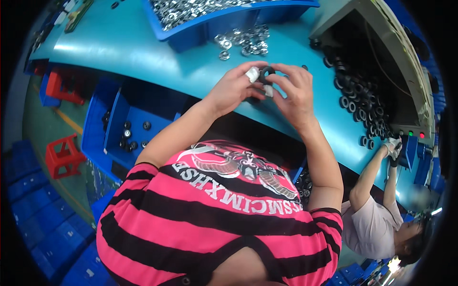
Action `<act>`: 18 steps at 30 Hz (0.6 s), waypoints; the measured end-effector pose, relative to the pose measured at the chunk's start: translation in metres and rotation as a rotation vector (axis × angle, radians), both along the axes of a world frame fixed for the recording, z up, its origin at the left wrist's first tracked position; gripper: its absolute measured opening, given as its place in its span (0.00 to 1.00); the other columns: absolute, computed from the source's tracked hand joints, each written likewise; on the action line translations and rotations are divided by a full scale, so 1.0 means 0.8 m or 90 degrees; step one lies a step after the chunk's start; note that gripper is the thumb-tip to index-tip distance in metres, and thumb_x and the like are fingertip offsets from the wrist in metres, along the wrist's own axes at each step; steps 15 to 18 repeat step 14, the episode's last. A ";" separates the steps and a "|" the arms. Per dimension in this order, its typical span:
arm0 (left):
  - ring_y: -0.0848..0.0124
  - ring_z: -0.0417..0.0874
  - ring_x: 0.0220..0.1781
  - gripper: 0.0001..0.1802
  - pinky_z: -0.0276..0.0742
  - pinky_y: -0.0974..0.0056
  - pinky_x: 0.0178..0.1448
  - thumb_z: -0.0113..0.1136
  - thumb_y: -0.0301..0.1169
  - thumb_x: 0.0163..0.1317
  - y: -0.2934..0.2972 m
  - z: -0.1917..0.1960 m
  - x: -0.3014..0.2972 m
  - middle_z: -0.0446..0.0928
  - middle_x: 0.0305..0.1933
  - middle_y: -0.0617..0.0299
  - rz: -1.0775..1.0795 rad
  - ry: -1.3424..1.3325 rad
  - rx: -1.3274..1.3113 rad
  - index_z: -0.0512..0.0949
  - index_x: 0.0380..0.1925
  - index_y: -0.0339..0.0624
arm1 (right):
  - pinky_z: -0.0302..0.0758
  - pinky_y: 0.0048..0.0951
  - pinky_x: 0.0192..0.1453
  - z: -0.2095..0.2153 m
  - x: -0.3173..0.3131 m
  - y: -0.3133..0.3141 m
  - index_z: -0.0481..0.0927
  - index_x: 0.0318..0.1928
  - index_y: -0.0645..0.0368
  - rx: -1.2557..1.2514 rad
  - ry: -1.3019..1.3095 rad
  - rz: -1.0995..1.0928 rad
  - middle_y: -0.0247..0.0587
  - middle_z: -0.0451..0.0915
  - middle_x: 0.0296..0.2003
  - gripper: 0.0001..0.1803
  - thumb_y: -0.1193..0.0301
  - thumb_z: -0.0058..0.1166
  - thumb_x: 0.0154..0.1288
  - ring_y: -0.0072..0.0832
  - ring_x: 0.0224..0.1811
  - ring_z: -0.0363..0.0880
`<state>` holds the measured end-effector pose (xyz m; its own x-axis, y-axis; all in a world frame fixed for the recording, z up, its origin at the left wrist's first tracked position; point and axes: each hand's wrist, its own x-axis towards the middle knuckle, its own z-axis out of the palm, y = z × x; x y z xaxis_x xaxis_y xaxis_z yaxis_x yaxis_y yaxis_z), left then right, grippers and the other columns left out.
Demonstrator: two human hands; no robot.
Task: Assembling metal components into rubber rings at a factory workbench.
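Observation:
My left hand (234,86) and my right hand (295,89) meet over the teal table (143,52), both pinching a small black ring-shaped part (266,72) between the fingertips. White tape wraps some fingertips of both hands. A loose heap of shiny metal washers (245,40) lies on the table just beyond my hands. Black rings (355,93) spill out in a pile to the right of my right hand.
A blue bin of metal washers (200,14) stands at the table's far side. A blue crate (136,126) with a few black parts sits below the table on the left. Red stools (62,155) stand on the floor. Another person's gloved hand (392,147) reaches to the table at right.

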<state>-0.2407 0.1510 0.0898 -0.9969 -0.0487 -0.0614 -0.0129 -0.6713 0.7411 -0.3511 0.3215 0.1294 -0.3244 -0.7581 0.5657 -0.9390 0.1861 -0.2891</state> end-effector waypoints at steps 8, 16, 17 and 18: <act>0.61 0.82 0.56 0.27 0.80 0.59 0.60 0.49 0.38 0.78 -0.012 -0.031 0.023 0.77 0.59 0.41 0.003 0.036 0.140 0.65 0.70 0.33 | 0.77 0.36 0.56 -0.038 -0.063 -0.025 0.83 0.56 0.52 -0.023 -0.334 -0.063 0.43 0.80 0.54 0.19 0.73 0.60 0.63 0.40 0.49 0.81; 0.60 0.81 0.57 0.29 0.80 0.59 0.60 0.48 0.38 0.79 -0.011 -0.027 0.026 0.76 0.61 0.39 0.001 0.054 0.140 0.61 0.73 0.35 | 0.73 0.37 0.66 -0.082 -0.109 -0.049 0.78 0.65 0.46 0.129 -0.179 -0.109 0.46 0.76 0.60 0.27 0.66 0.63 0.65 0.38 0.60 0.75; 0.60 0.81 0.57 0.29 0.80 0.59 0.60 0.48 0.38 0.79 -0.011 -0.027 0.026 0.76 0.61 0.39 0.001 0.054 0.140 0.61 0.73 0.35 | 0.73 0.37 0.66 -0.082 -0.109 -0.049 0.78 0.65 0.46 0.129 -0.179 -0.109 0.46 0.76 0.60 0.27 0.66 0.63 0.65 0.38 0.60 0.75; 0.60 0.81 0.57 0.29 0.80 0.59 0.60 0.48 0.38 0.79 -0.011 -0.027 0.026 0.76 0.61 0.39 0.001 0.054 0.140 0.61 0.73 0.35 | 0.73 0.37 0.66 -0.082 -0.109 -0.049 0.78 0.65 0.46 0.129 -0.179 -0.109 0.46 0.76 0.60 0.27 0.66 0.63 0.65 0.38 0.60 0.75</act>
